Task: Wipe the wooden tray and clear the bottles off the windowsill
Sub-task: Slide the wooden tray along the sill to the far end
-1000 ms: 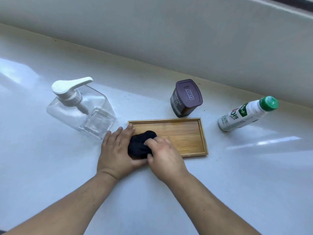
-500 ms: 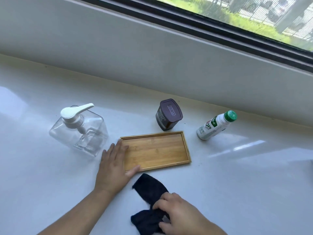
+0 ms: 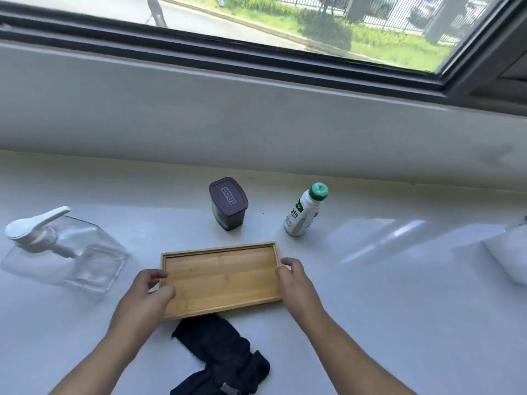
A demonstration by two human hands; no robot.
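Note:
A shallow wooden tray [image 3: 222, 276] lies on the white windowsill [image 3: 385, 323]. My left hand [image 3: 145, 300] grips its left end, thumb over the rim, and my right hand [image 3: 295, 280] grips its right end. A dark cloth [image 3: 225, 357] lies crumpled on the sill just in front of the tray, touched by neither hand. Behind the tray stand a dark purple lidded container [image 3: 228, 205] and a white bottle with a green cap [image 3: 305, 210]. A clear pump dispenser bottle [image 3: 65, 252] stands to the left.
A white soft object [image 3: 510, 258] shows at the right edge. The white wall below the window frame [image 3: 256, 67] rises behind the bottles.
My right hand wiped the tray with the cloth, pulled the cloth back onto the sill and let it go. Both hands now hold the tray's ends. The view has tilted up.

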